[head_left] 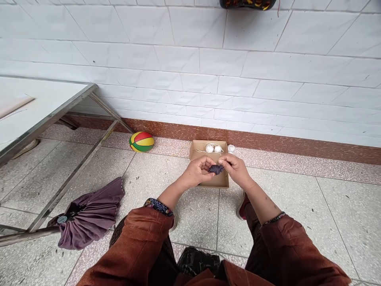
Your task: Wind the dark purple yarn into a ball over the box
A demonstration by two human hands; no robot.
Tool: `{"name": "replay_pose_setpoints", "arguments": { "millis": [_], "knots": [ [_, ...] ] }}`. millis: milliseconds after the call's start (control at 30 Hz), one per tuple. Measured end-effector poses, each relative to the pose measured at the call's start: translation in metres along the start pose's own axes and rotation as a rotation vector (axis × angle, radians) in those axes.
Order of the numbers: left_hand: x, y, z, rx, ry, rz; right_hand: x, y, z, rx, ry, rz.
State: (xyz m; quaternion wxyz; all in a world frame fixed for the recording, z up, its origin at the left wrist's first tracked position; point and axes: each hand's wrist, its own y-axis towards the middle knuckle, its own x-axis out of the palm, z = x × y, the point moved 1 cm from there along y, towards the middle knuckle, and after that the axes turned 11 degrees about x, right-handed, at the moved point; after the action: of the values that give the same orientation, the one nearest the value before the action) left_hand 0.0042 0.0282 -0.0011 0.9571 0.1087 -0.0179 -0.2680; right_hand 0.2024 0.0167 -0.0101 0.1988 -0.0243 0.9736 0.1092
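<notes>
A small wound bundle of dark purple-grey yarn [216, 169] is held between the thumb and fingers of my left hand [197, 171]. At the bundle's right upper side, the thumb and forefinger of my right hand [234, 168] are pinched together, seemingly on a strand too fine to make out clearly. Both hands are above an open cardboard box [193, 147] on the floor and hide part of it. Inside the box, at its far end, lie two white yarn balls [209, 148] with loose strands. Another white ball [231, 148] sits just outside its right corner.
A red, yellow and green ball [141, 142] rests near the tiled wall [190, 59]. At left stands a metal-framed table [59, 113], with a folded purple umbrella [92, 218] by its lower bar. A dark object [247, 4] shows at the top edge.
</notes>
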Motion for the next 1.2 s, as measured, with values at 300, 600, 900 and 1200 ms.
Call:
{"name": "replay_pose_setpoints", "arguments": {
  "millis": [300, 600, 900, 1200],
  "knots": [
    [-0.009, 0.007, 0.0, 0.01, -0.267, 0.309, 0.032, -0.015, -0.001, 0.006, -0.064, -0.146],
    [-0.011, 0.007, -0.007, 0.075, 0.319, 0.223, 0.008, -0.011, -0.02, -0.025, -0.019, -0.108],
    [0.001, 0.002, 0.006, -0.005, -0.225, 0.094, 0.02, -0.003, 0.007, 0.126, 0.014, 0.005],
    [-0.013, 0.011, -0.008, -0.032, 0.024, 0.397, 0.032, -0.018, -0.014, 0.007, -0.053, -0.181]
  ]
}}
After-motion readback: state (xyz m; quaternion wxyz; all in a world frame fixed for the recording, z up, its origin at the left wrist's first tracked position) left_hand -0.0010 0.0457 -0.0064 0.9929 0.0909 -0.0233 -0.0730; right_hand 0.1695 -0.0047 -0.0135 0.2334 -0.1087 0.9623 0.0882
